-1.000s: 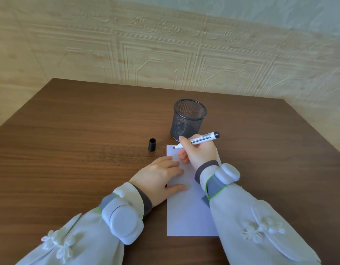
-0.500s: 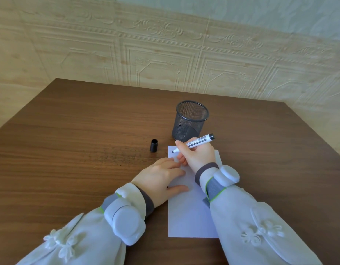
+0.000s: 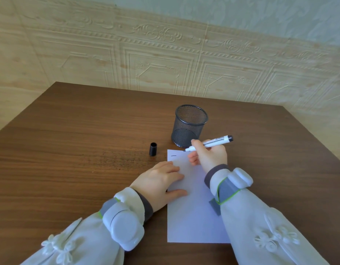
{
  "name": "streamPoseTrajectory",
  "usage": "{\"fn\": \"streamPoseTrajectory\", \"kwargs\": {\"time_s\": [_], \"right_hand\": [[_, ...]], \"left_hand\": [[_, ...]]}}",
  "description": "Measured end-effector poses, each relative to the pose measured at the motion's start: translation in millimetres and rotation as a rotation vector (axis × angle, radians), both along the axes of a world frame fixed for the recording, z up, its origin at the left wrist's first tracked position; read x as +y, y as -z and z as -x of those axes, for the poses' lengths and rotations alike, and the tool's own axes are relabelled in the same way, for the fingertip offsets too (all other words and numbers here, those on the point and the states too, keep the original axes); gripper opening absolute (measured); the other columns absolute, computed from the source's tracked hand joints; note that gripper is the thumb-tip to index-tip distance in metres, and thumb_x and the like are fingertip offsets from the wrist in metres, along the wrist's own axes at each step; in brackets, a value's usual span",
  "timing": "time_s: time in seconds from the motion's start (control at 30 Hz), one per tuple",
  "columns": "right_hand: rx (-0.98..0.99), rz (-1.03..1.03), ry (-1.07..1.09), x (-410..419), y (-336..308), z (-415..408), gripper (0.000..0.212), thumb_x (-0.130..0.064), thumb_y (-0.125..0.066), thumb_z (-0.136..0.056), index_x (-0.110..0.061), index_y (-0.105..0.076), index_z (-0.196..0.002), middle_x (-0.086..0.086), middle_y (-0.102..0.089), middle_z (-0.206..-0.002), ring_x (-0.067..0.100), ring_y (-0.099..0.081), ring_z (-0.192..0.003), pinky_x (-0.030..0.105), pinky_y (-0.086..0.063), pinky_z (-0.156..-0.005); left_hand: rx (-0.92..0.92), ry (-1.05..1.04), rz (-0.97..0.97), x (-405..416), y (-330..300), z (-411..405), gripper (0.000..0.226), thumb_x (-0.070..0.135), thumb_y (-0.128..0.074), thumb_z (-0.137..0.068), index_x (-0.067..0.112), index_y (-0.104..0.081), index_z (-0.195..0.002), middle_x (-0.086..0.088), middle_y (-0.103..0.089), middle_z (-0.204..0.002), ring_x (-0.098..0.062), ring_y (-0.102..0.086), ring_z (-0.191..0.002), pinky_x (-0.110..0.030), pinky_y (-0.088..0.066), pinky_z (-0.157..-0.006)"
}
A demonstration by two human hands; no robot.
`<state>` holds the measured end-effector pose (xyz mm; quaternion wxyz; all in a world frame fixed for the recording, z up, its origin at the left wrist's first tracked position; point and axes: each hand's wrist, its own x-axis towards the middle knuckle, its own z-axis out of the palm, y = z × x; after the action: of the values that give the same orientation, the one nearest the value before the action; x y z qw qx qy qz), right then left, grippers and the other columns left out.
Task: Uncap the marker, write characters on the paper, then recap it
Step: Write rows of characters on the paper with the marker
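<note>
Head view: a person's two hands work at a brown wooden table set against a cream embossed wall.
Paper: a white sheet of paper lies flat on the table in front of the person, with one short dark stroke near its far left corner.
Right hand: the right hand grips the marker in curled fingers and thumb, its heel over the far part of the sheet.
Marker: uncapped, white-barrelled with a black rear end, tilted low, its tip at the far edge of the paper; whether the tip touches the sheet cannot be told.
Left hand: the left hand lies flat with straight fingers on the sheet's left edge and holds nothing.
Cap: the black cap stands upright on the table, apart from both hands, just left of the paper's far corner.
Pen cup: a dark mesh pen cup stands upright just beyond the paper, right behind the writing hand; nothing shows inside it.
Wrists: white sleeves with a white device strapped on each wrist.
</note>
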<state>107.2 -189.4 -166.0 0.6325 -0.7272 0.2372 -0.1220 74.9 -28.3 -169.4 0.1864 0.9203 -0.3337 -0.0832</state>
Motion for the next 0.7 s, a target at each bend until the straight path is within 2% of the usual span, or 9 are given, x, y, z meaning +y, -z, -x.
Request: {"fn": "streamPoseTrajectory", "kwargs": {"time_s": [0.3,0.7], "right_hand": [[-0.059,0.038,-0.060,-7,9,6,0.022,-0.013,-0.068,-0.085,-0.002,-0.060,-0.068,0.009,-0.063,-0.050,0.014,-0.053,-0.035,0.022,-0.048,-0.041],[-0.084,0.039,-0.125,-3,10,8,0.017,-0.015,-0.074,-0.080,-0.007,-0.066,-0.068,0.009,-0.065,-0.054,0.014,-0.056,-0.041,0.023,-0.050,-0.046]], "left_hand": [[-0.001,0.004,0.023,0,3,-1,0.052,0.054,-0.045,-0.089,0.034,-0.042,-0.136,0.012,-0.031,-0.149,-0.007,-0.014,-0.141,-0.019,-0.013,-0.112],[-0.015,0.002,0.032,0,3,-1,0.051,0.054,-0.046,-0.088,0.034,-0.044,-0.135,0.013,-0.033,-0.148,-0.006,-0.016,-0.141,-0.018,-0.013,-0.111]]}}
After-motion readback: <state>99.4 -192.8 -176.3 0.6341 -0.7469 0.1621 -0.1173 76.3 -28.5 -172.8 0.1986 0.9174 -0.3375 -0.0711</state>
